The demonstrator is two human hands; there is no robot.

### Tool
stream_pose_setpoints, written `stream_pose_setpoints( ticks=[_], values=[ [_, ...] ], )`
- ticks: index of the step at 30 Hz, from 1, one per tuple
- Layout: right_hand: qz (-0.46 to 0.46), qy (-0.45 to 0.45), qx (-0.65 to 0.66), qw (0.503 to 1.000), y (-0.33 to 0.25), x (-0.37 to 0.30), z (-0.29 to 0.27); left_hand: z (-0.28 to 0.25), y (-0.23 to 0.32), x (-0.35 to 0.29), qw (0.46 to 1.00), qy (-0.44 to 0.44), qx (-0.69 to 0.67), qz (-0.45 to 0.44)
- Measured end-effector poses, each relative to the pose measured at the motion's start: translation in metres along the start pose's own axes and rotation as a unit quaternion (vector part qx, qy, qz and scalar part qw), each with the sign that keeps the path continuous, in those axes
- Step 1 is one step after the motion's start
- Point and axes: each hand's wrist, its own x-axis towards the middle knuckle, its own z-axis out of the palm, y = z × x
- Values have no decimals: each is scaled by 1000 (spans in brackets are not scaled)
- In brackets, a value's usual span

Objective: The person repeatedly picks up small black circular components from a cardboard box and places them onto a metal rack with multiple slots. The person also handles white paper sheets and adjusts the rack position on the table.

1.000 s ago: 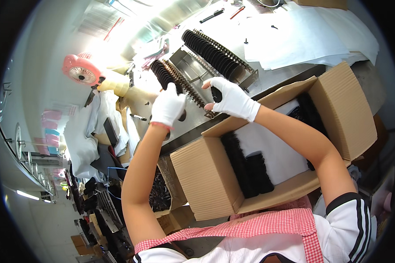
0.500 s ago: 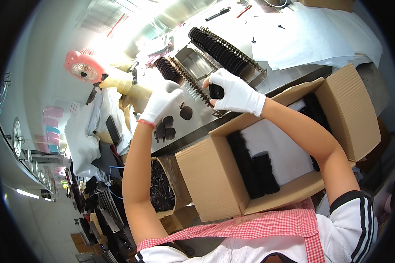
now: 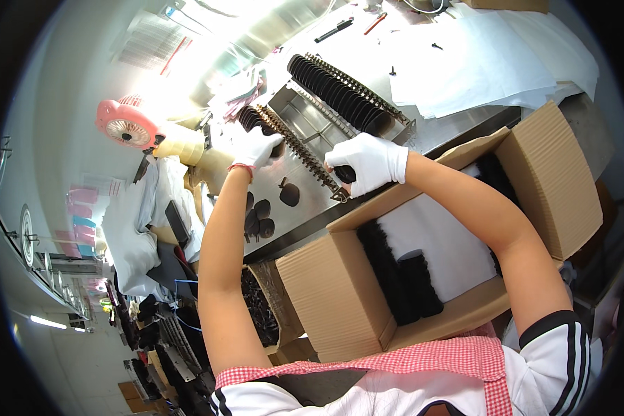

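Note:
My left hand (image 3: 258,148), in a white glove with bare fingertips, is closed at the near end of the left row on a metal clip rack (image 3: 295,139). A dark rounded lens (image 3: 279,149) shows at its fingertips, against the rack's clips. My right hand (image 3: 369,163), gloved the same way, curls around a small stack of dark lenses (image 3: 344,174) close to the rack's near corner. Farther right, a long row of dark lenses (image 3: 340,90) stands in the rack. Loose dark lenses (image 3: 289,195) lie on the metal table, nearer to me than the left hand.
An open cardboard box (image 3: 336,298) with black fuzzy strips and a white sheet sits in front of me. A smaller box (image 3: 279,305) of dark pieces stands left of it. White paper sheets (image 3: 478,62) lie far right; a pink fan (image 3: 126,125) stands far left.
My left hand has come down to the end of the left lens row, and a lens now shows at its fingertips. My right hand has turned and lowered slightly, still holding the stack.

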Motion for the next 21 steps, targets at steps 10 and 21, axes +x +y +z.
stream_pose_setpoints(
  ticks=[10,21],
  values=[
    [116,186,97,971,-10,12,9,10,53,-72,868,215,429,126],
    [124,118,90,981,-48,28,12,-4,46,-151,910,-271,-256,181]
  ],
)
